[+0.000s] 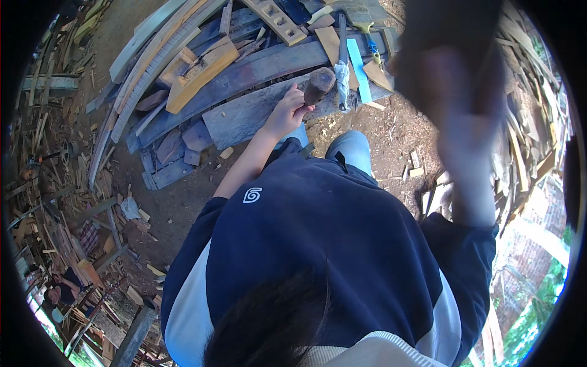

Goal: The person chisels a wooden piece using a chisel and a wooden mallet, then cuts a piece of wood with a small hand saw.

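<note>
A second person [60, 293] sits among wood scraps at about eight o'clock near the rim, well apart from the work. Toward ten and eleven o'clock, long curved wooden planks [160, 46] lie stacked on the dirt ground [183, 202], with a yellowish wooden block [202, 70] resting on them. Just right of that, a flat grey board [244, 113] lies across the pile.

The left hand [286, 113], reaching up from the dark blue sleeve, is clenched around the handle of a wooden mallet [318, 85]; the mallet's dark rounded head sits at about twelve o'clock of the hand, over the right end of the grey board. Just beside the mallet, at one o'clock from it, a light blue strip [359, 70] and a small tool with a yellow and blue handle [370, 43] lie on the planks.

The right hand [458, 92] is raised close to the camera at two o'clock, heavily blurred; whether its fingers are clenched or released cannot be told. Scattered wood offcuts [422, 162] lie on the ground below it.
</note>
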{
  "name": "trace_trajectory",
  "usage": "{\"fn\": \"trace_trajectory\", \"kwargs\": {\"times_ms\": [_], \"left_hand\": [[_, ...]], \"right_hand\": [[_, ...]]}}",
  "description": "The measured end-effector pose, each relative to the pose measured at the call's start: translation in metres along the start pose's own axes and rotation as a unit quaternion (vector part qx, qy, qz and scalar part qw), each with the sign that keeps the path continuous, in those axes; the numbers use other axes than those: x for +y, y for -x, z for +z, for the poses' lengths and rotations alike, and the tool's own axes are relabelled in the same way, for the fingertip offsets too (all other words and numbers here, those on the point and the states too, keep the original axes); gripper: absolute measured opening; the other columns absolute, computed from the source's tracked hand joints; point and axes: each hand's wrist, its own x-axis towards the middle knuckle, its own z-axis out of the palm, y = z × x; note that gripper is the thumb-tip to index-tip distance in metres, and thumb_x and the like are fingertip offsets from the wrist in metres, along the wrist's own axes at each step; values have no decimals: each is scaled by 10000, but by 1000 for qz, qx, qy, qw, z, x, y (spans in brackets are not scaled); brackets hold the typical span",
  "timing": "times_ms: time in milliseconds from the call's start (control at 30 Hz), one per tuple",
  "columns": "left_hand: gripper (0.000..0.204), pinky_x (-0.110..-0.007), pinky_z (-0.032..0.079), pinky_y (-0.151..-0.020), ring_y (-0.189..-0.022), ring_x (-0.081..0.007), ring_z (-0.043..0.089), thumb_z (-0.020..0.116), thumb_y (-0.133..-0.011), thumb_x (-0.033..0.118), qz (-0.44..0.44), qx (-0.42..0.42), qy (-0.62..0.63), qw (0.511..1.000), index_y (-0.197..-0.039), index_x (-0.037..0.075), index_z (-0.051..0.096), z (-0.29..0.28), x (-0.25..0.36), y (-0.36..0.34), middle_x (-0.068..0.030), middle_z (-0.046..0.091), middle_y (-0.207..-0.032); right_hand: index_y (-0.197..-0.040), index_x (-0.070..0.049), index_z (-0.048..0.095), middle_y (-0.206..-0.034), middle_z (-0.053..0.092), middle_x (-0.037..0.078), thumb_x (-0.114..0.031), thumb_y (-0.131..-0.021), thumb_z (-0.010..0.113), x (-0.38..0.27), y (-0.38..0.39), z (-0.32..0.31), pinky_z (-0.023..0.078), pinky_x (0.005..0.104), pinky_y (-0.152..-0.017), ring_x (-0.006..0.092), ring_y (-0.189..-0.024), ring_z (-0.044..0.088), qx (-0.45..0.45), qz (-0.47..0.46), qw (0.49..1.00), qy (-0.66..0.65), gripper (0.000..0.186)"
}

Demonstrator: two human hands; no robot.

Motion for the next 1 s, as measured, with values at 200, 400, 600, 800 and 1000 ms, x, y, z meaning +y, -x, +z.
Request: {"fn": "trace_trajectory", "kwargs": {"times_ms": [200, 400, 600, 800, 1000], "left_hand": [[134, -511, 330, -1140, -980, -342, 599, 690, -818, 26, 25, -17, 1, 1000, -934, 63, 633, -2, 0, 0, -114, 629, -927], [143, -504, 374, -1106, -1033, -330, 581, 693, -800, 4, 29, -16, 14, 999, -915, 58, 626, 0, -10, 5, -104, 622, -942], [95, -393, 511, -798, -943, -291, 637, 659, -843, -3, 134, 60, -118, 982, -926, 42, 656, 3, 5, -3, -114, 661, -931], [166, -466, 395, -1103, -1013, -334, 585, 722, -792, 34, 60, 15, -46, 997, -930, 49, 631, -4, 2, 4, -102, 616, -927], [176, -475, 392, -1102, -970, -348, 571, 718, -783, 14, 86, 40, -38, 995, -921, 43, 613, 2, 5, 0, -109, 594, -920]], "right_hand": [[-1144, -21, 501, -771, 614, 210, -98, -904, 657, 2, 6, 7, 481, 394, -650, 269, -702, 652, -223, 108, 962, 113, 297], [-1335, 49, 460, -1180, 647, 195, -33, -938, 594, -17, 16, -4, 545, 318, -901, 224, -1060, 670, 45, -59, 995, -68, 426], [-1086, -26, 420, -722, 608, 247, -49, -868, 617, 9, 37, 24, 478, 496, -614, 464, -725, 632, -244, 116, 959, 85, 294], [-1234, 7, 472, -908, 675, 189, -46, -912, 595, -13, 30, 0, 553, 376, -733, 308, -836, 695, -23, -16, 999, 37, 349], [-1234, 8, 429, -888, 642, 250, -57, -907, 577, 13, 46, 24, 516, 412, -713, 397, -836, 669, -98, -39, 979, 176, 364]]}}
